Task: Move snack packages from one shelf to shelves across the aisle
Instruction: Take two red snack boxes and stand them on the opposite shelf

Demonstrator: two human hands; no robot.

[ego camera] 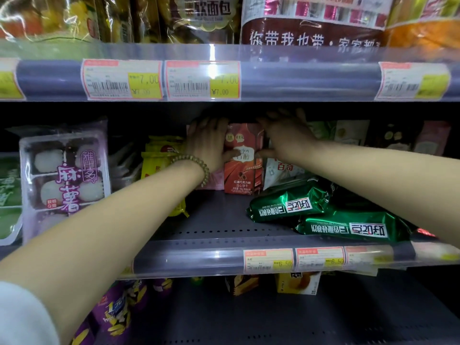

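A red snack box [244, 173] stands upright near the back of the middle shelf [216, 220]. My left hand [207, 141], with a bead bracelet on the wrist, presses on its left side and top. My right hand [283, 135] grips its right side and top edge. Both thumbs lie across the box's front. A pink package [215, 180] shows behind and below my left wrist, touching the red box. More red boxes seem to stand behind the front one, partly hidden by my hands.
Two green foil packs [323, 215] lie on the shelf at front right. Yellow packs [159, 158] and a purple mochi tray [63, 175] stand to the left. A white pack [281, 170] leans at the right. The upper shelf rail [298, 80] hangs low overhead.
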